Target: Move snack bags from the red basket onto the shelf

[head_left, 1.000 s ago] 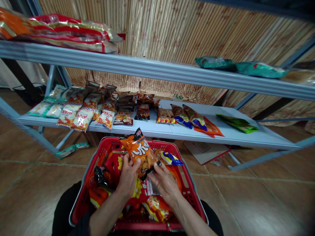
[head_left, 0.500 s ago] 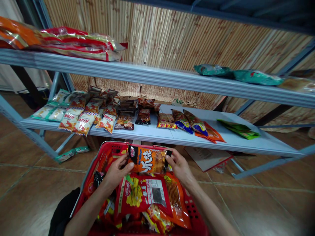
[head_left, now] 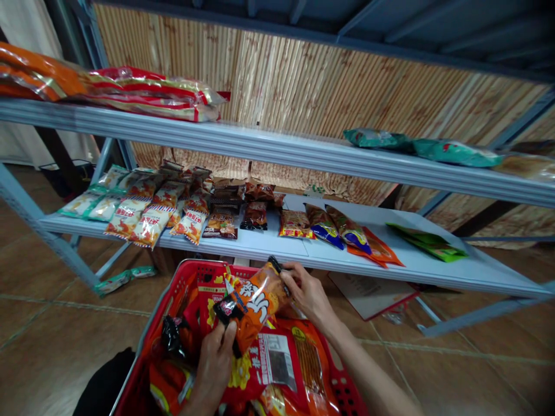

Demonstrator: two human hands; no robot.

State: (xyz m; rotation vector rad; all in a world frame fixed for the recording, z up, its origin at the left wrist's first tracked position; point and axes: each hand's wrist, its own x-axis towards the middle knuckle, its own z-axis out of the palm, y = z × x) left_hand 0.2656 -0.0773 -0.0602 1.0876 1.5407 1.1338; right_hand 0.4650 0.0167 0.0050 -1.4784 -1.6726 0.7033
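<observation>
Left hand (head_left: 215,359) low, right hand (head_left: 309,294) higher; each pinches one end of tilted orange packet (head_left: 259,300).

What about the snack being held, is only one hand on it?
No, the left hand and right hand both grip the snack.

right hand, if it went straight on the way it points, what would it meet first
The right hand would first meet the orange bag it holds; beyond, perhaps the lower shelf, though depth is unclear.
</observation>
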